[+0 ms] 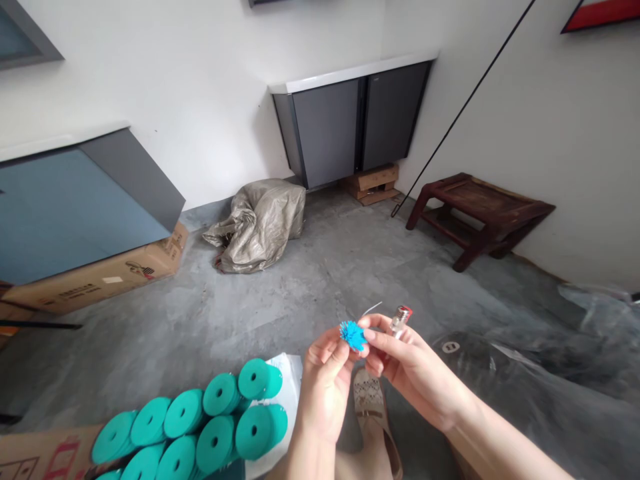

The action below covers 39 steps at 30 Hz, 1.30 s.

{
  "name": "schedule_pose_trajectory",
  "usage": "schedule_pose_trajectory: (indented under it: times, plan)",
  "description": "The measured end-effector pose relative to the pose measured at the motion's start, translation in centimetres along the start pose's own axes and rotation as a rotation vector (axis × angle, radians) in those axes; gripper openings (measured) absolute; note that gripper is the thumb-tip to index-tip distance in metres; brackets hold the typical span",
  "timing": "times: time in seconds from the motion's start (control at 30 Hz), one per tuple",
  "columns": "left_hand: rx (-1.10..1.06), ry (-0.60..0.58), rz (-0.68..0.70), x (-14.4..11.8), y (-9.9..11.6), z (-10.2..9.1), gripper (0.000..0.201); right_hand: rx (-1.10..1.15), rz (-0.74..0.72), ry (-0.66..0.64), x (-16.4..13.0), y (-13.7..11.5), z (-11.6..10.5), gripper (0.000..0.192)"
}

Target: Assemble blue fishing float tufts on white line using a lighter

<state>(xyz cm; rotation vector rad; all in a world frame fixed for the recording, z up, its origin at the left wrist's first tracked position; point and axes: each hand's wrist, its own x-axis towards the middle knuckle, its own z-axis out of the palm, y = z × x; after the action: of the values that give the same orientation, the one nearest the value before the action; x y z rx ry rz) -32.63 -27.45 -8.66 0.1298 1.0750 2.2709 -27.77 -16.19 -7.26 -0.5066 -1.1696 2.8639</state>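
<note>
Just below the middle of the view, a small bright-blue fringed flower point(353, 335) is held between both hands. My left hand point(330, 367) pinches it from the left, thumb pressed at its lower edge. From the right, the fingers of my right hand point(393, 347) grip its other side. A thin white wire point(373, 309) sticks out behind the flower. Also lodged in my right hand is a small object with a shiny, clear body and a red end point(401, 320); its lower part is hidden by the fingers, and I cannot make out its kind.
Stacked teal discs with centre holes point(183, 413) fill a cardboard box point(50, 453) at lower left. A shoe point(369, 393) shows below the hands. Clear plastic sheeting point(540, 373) lies right. Farther off are a grey sack point(265, 223), wooden stool point(480, 207) and wall cabinet point(327, 133).
</note>
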Motion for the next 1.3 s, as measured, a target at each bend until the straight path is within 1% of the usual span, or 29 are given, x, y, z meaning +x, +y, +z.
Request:
schedule_pose_trajectory:
  times: [0.07, 0.13, 0.2, 0.27, 0.3, 0.33, 0.37, 0.4, 0.47, 0.57, 0.63, 0.77, 0.87, 0.97, 1.07, 1.23, 1.3]
  plan:
    - [0.007, 0.012, -0.004, 0.0, 0.0, -0.1, 0.008, 0.018, 0.017, 0.010, 0.1, 0.1, -0.1, 0.024]
    - [0.042, 0.054, 0.007, 0.0, -0.1, -0.2, 0.009, -0.011, -0.012, 0.052, 0.1, 0.1, 0.0, 0.025]
    - [0.095, 0.130, 0.028, 0.0, -0.1, -0.2, 0.014, -0.115, -0.135, 0.153, -0.1, -0.1, 0.1, 0.024]
    - [0.141, 0.214, 0.057, 0.0, -0.1, -0.1, 0.019, -0.321, -0.327, 0.257, -0.5, -0.2, 0.3, 0.018]
    - [0.156, 0.245, 0.072, 0.0, -0.1, 0.0, 0.021, -0.455, -0.424, 0.279, -0.7, -0.1, 0.3, 0.015]
    - [0.166, 0.265, 0.084, 0.0, -0.1, 0.1, 0.022, -0.595, -0.504, 0.271, -1.0, 0.0, 0.4, 0.016]
    - [0.173, 0.278, 0.094, 0.0, -0.1, 0.2, 0.022, -0.727, -0.565, 0.241, -1.3, 0.1, 0.4, 0.022]
    - [0.176, 0.294, 0.099, -0.1, 0.0, 0.3, 0.023, -0.842, -0.608, 0.199, -1.5, 0.4, 0.3, 0.030]
    - [0.175, 0.337, 0.104, -0.2, 0.1, 0.4, 0.024, -1.012, -0.646, 0.110, -1.9, 1.0, 0.3, 0.046]
    - [0.191, 0.412, 0.118, -0.2, 0.2, 0.4, 0.028, -1.160, -0.673, 0.002, -2.1, 1.9, 0.2, 0.066]
    - [0.236, 0.435, 0.135, -0.2, 0.2, 0.3, 0.029, -1.249, -0.705, -0.045, -2.1, 2.4, 0.2, 0.079]
    - [0.324, 0.435, 0.207, -0.2, 0.2, -0.1, 0.027, -1.441, -0.754, -0.086, -2.0, 2.9, 0.4, 0.090]
    - [0.325, 0.427, 0.235, -0.2, 0.1, -0.4, 0.026, -1.509, -0.757, -0.101, -2.0, 3.0, 0.6, 0.094]
    - [0.280, 0.418, 0.224, -0.1, 0.0, -0.4, 0.027, -1.519, -0.753, -0.107, -2.1, 2.9, 0.6, 0.092]
    - [0.228, 0.421, 0.209, 0.0, 0.2, -0.3, 0.030, -1.456, -0.746, -0.103, -2.1, 2.7, 0.6, 0.086]
    - [0.192, 0.454, 0.200, 0.0, 0.3, 0.0, 0.029, -1.324, -0.667, -0.016, -2.0, 2.5, 0.3, 0.071]
    - [0.168, 0.443, 0.205, 0.0, 0.3, 0.0, 0.027, -1.308, -0.666, -0.029, -2.1, 2.6, 0.2, 0.067]
